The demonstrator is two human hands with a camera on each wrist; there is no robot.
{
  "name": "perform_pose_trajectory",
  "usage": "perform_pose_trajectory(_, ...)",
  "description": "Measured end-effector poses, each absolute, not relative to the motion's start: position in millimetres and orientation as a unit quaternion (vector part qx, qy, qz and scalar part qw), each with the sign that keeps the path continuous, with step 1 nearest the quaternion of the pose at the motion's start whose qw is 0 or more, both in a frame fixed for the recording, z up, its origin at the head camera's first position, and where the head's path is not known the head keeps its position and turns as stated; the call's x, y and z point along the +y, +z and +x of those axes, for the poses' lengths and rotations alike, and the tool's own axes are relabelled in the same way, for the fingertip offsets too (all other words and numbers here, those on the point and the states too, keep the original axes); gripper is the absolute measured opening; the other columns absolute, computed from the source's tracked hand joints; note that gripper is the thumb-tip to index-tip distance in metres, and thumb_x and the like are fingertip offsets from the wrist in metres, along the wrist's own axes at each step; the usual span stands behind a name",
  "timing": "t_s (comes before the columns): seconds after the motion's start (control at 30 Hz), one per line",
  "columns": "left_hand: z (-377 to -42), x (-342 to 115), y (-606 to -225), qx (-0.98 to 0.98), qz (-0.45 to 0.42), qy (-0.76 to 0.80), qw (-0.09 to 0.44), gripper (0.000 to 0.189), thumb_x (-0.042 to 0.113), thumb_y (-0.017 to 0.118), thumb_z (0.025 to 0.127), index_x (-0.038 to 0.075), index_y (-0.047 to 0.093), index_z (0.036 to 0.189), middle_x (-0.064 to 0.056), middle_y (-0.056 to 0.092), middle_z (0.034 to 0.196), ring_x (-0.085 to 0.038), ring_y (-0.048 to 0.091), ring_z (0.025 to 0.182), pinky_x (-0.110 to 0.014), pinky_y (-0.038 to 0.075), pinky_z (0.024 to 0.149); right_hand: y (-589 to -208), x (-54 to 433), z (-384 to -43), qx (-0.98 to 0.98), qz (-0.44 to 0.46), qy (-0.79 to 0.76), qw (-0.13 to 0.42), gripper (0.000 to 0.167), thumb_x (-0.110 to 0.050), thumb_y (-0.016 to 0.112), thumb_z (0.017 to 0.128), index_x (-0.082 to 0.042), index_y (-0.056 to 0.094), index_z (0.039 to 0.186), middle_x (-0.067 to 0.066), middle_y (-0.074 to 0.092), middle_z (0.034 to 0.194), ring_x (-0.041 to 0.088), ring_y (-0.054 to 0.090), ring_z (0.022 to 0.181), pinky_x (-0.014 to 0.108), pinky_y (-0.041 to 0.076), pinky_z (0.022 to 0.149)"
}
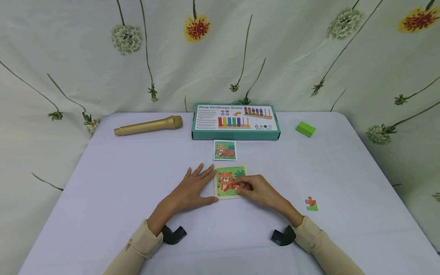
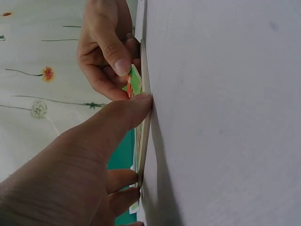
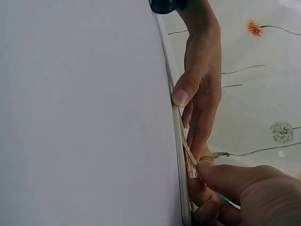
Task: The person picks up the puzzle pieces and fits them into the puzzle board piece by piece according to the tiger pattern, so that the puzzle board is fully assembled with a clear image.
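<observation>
A small tiger jigsaw puzzle lies in its pale-edged board [image 1: 233, 166] on the table. My left hand [image 1: 192, 190] is spread at the board's left side, its thumb on the near edge and its fingertips by the far left corner. Over the lower right part of the picture, my right hand [image 1: 260, 191] pinches a green and orange puzzle piece [image 2: 135, 81] between thumb and fingers. That piece tilts up from the board, one edge low against it. Off to the right lies a loose orange and green puzzle piece [image 1: 312, 207].
A card with the same tiger picture [image 1: 225, 151] lies just behind the board. Farther back are a teal Ring Challenge Game box [image 1: 235, 134], a gold microphone [image 1: 148, 126] to its left and a green block [image 1: 305, 129] to its right. White cloth covers the table [image 1: 137, 172].
</observation>
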State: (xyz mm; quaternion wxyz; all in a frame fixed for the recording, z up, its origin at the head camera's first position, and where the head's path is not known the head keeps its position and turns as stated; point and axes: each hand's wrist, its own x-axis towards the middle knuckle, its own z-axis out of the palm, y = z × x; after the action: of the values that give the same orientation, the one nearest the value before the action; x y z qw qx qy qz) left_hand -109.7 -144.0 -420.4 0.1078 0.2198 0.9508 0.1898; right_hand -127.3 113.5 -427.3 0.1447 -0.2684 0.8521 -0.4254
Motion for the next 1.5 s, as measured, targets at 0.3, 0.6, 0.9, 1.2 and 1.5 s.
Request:
perform_pose_trajectory(0.3, -109.2, -144.3, -419.7, 0.952, 0.218, 0.187, 0.108, 0.09, 0.057, 0.069, 0.079, 0.017, 0.031, 0.151, 0.003, 0.02, 0.159, -0.028, 0.005, 0.148, -0.057, 0.002, 0.116, -424.8, 112.2, -127.1, 0.865, -0.278, -0.395, 0.132, 0.026, -0.011, 0.069, 0.088, -0.009, 0.07, 0.114, -0.006, 0.056, 0.073, 0.007, 0.047, 0.063, 0.018, 0.039, 0.053)
perform_pose_trajectory(0.6, -109.4, -143.8, -419.7, 0.951, 0.217, 0.19, 0.108, 0.09, 0.057, 0.069, 0.079, 0.017, 0.032, 0.151, 0.002, 0.02, 0.159, -0.028, 0.005, 0.148, -0.057, 0.002, 0.116, -425.6, 110.9, -125.5, 0.874, -0.282, -0.377, 0.124, 0.026, -0.011, 0.07, 0.087, -0.009, 0.07, 0.114, -0.008, 0.055, 0.071, 0.006, 0.047, 0.063, 0.018, 0.039, 0.053)
perform_pose_trajectory(0.9, -109.0, -143.6, -419.9, 0.952, 0.217, 0.186, 0.105, 0.09, 0.057, 0.069, 0.079, 0.017, 0.033, 0.15, 0.002, 0.02, 0.159, -0.028, 0.006, 0.148, -0.057, 0.003, 0.116, -425.2, 109.4, -124.4, 0.878, -0.277, -0.372, 0.122, 0.026, -0.011, 0.07, 0.087, -0.008, 0.07, 0.113, -0.009, 0.055, 0.07, 0.006, 0.047, 0.062, 0.018, 0.039, 0.053)
perform_pose_trajectory(1.2, -109.2, -143.7, -419.6, 0.952, 0.218, 0.189, 0.103, 0.09, 0.057, 0.069, 0.079, 0.017, 0.033, 0.15, 0.001, 0.021, 0.159, -0.029, 0.006, 0.148, -0.058, 0.003, 0.116, -425.6, 108.2, -124.5, 0.879, -0.267, -0.376, 0.12, 0.022, -0.011, 0.072, 0.086, -0.009, 0.068, 0.107, -0.008, 0.054, 0.07, 0.008, 0.048, 0.062, 0.019, 0.04, 0.053)
perform_pose_trajectory(1.5, -109.0, -143.7, -419.7, 0.951, 0.22, 0.191, 0.102, 0.09, 0.057, 0.069, 0.079, 0.016, 0.033, 0.15, 0.001, 0.022, 0.158, -0.03, 0.007, 0.148, -0.059, 0.003, 0.115, -427.1, 107.5, -124.8, 0.88, -0.267, -0.374, 0.12, 0.013, -0.011, 0.072, 0.085, -0.013, 0.066, 0.097, -0.008, 0.053, 0.068, 0.008, 0.047, 0.061, 0.018, 0.039, 0.051)
